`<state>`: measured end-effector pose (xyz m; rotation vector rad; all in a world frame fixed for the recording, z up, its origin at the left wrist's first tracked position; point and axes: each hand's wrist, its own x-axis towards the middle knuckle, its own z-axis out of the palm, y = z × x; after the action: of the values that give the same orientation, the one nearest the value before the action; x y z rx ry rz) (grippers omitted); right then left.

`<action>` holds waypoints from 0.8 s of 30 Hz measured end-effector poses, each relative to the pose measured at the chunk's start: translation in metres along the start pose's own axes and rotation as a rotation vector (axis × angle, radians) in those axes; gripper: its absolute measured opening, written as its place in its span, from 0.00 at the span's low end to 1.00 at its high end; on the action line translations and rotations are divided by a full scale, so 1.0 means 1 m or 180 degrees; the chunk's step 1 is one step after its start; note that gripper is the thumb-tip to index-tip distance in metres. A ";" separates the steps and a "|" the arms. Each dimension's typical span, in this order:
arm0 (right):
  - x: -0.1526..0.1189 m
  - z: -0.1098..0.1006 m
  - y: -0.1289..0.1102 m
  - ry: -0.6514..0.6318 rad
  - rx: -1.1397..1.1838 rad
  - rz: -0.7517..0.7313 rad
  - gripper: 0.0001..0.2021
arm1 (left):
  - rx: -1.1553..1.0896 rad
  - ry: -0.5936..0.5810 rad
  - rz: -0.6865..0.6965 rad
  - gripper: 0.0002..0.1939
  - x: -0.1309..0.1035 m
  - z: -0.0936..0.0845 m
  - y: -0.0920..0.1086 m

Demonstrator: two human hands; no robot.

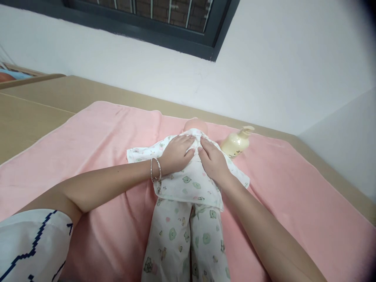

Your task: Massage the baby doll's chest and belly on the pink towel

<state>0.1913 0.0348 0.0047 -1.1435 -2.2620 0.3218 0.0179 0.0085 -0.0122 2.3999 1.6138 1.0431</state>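
A doll-like figure in a white patterned top [190,184] and matching trousers [173,231] lies on a pink cloth [117,219]. Its rounded pink head [196,125] shows beyond the collar, with no face visible. My left hand [177,152] rests palm down on the upper left part of the top, fingers extended; two silver bangles [156,169] circle that wrist. My right hand [214,161] lies flat on the upper right part, its fingers pointing toward the collar. A narrow strip of fabric shows between the two hands.
A cream pump bottle [236,143] lies tilted on the cloth, right of the head. Beyond the cloth are the tan table surface [96,88], a white wall [258,74] and a dark-framed window [188,43].
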 end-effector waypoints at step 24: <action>0.000 0.000 -0.001 0.0025 0.0043 -0.0043 0.27 | -0.0006 0.0015 0.0002 0.26 0.000 0.001 -0.001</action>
<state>0.1911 0.0345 0.0053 -1.1202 -2.2565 0.3264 0.0178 0.0090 -0.0130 2.3988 1.6127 1.0509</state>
